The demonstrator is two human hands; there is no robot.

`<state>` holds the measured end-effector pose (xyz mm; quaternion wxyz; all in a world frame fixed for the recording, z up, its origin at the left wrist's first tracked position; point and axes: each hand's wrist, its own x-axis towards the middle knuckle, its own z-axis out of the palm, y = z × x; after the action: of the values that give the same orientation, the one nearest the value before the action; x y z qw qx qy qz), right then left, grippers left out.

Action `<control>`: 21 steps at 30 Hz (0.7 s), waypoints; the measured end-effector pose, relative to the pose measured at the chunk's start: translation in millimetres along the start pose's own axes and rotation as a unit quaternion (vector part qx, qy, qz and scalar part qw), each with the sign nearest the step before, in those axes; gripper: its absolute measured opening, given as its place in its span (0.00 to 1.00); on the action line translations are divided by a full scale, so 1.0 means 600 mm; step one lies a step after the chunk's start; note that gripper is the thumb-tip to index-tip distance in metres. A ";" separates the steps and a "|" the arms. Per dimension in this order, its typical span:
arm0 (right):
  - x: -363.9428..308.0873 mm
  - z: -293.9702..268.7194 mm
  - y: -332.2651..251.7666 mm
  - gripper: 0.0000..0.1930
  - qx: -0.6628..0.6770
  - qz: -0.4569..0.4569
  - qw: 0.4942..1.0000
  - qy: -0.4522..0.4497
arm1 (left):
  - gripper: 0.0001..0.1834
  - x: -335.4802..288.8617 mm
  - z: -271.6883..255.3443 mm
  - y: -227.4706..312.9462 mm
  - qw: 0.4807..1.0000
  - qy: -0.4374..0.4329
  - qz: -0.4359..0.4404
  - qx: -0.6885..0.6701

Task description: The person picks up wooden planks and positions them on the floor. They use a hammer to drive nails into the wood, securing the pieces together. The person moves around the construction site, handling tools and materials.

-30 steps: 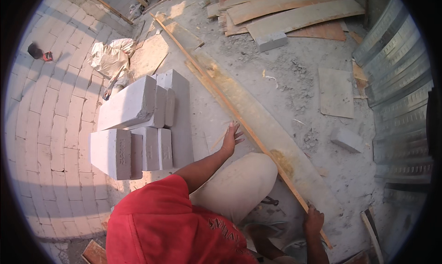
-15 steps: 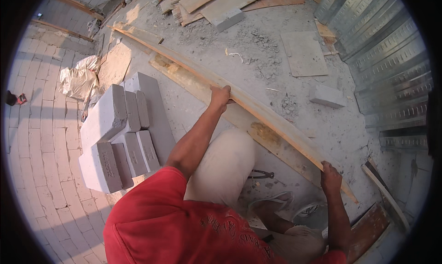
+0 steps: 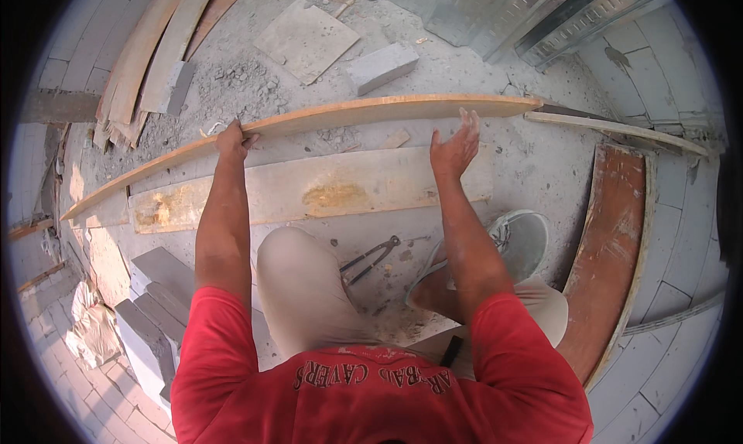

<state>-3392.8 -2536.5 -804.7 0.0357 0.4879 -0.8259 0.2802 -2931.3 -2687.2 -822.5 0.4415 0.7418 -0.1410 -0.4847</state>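
Note:
A long wooden plank [image 3: 371, 113] stands on its narrow edge across the floor in front of me. My left hand [image 3: 232, 139] grips its upper edge left of the middle, with fingers wrapped over it. On the right, my right hand [image 3: 457, 145] is raised close to the plank's near face, fingers spread and holding nothing; whether it brushes the wood I cannot tell. Between the plank and my knees another board [image 3: 263, 182] lies flat, marked with yellow-brown stains. A pair of pincers [image 3: 379, 257] rests with parted handles on the floor by my knee.
Grey blocks [image 3: 147, 328] are stacked at the lower left, beside a crumpled sack [image 3: 93, 329]. A reddish-brown board [image 3: 607, 247] leans at right. Beyond the plank are a single block [image 3: 383, 66], a square sheet [image 3: 307, 40], rubble [image 3: 236, 88], piled boards [image 3: 147, 53] and corrugated metal sheets [image 3: 480, 15].
My view has swung right. The right hand has let go of the plank's right end and opened. The plank has moved away from the flat board, and my left hand still holds it.

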 end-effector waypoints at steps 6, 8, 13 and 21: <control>-0.273 0.007 0.057 0.44 0.284 0.715 0.613 -0.181 | 0.17 -0.027 -0.005 -0.016 0.998 0.003 0.012 -0.061; -0.302 0.064 0.116 0.43 0.478 0.688 0.520 -0.168 | 0.15 -0.025 0.011 -0.028 0.995 -0.042 0.007 -0.089; -0.266 0.054 0.059 0.35 0.560 0.585 0.583 -0.064 | 0.15 -0.004 -0.054 -0.066 0.991 -0.039 0.041 -0.122; -0.057 -0.051 0.117 0.21 0.281 0.571 0.770 -0.050 | 0.15 -0.018 -0.047 -0.074 0.998 -0.042 -0.044 -0.005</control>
<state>-3439.7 -2468.5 -820.3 -0.3106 -0.0717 -0.8374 0.4441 -2922.1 -2640.6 -847.2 0.4175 0.7237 -0.1241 -0.5353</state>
